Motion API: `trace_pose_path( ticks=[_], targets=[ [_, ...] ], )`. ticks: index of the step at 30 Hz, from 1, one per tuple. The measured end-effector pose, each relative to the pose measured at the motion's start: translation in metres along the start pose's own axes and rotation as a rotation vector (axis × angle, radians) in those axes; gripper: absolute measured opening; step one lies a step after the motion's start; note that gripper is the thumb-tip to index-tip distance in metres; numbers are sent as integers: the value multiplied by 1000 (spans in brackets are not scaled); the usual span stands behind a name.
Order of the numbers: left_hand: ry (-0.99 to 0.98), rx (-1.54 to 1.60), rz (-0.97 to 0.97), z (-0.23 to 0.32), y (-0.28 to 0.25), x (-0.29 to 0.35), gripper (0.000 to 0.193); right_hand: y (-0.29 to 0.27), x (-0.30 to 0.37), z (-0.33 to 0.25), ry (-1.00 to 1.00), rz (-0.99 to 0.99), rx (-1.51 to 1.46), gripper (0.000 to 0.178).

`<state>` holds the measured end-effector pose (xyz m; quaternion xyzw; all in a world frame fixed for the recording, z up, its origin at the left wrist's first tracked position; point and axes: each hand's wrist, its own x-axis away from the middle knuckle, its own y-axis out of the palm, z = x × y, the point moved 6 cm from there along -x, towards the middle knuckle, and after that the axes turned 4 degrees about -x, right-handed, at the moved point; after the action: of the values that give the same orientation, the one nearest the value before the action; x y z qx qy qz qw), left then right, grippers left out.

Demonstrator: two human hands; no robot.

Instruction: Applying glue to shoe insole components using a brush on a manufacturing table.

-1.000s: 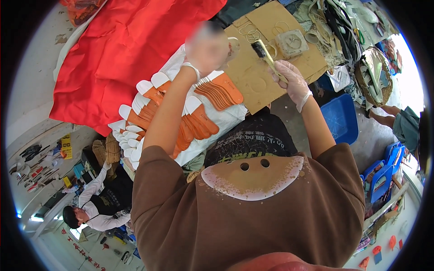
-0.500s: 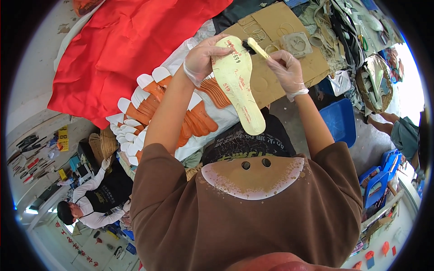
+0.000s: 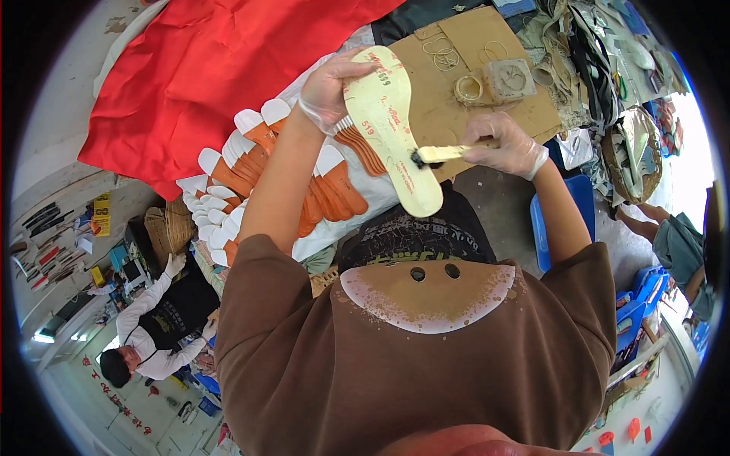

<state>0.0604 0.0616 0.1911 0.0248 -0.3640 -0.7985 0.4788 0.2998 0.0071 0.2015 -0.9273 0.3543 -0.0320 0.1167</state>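
Note:
My left hand [image 3: 333,90], in a clear thin glove, is closed on the toe end of a pale yellow insole [image 3: 384,114] with red printing. The insole slants down toward me, heel end nearest. Gloved as well, my right hand [image 3: 506,144] grips a glue brush [image 3: 445,153] with a pale handle. Its dark bristles touch the insole near the heel. Left of and below the insole lie several rows of overlapping orange-brown insoles [image 3: 323,194] with white toe ends, on a white sheet.
A cardboard sheet [image 3: 433,91] at the far side bears a small round pot [image 3: 469,90], a translucent block-like container [image 3: 508,80] and rubber bands. Red cloth [image 3: 220,76] covers the far left. A blue bin [image 3: 541,235] stands right. One person [image 3: 163,319] is at lower left, another [image 3: 677,247] at far right.
The brush in my right hand has moved from the insole's toe end down to its heel area. My left hand and the insole have shifted slightly left and away.

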Motion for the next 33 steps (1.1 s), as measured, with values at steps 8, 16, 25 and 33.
trace_pose_path(
  ticks=[8, 16, 25, 33],
  targets=[
    [288, 168, 335, 14, -32, 33, 37, -44, 50, 64, 404, 383, -203, 11],
    [564, 85, 464, -33, 42, 41, 35, 3, 41, 97, 388, 964, -156, 16],
    [753, -50, 679, -55, 32, 37, 32, 57, 21, 23, -31, 724, 199, 15],
    [685, -252, 533, -60, 38, 23, 31, 5, 22, 44, 348, 889, -292, 24]
  ],
)
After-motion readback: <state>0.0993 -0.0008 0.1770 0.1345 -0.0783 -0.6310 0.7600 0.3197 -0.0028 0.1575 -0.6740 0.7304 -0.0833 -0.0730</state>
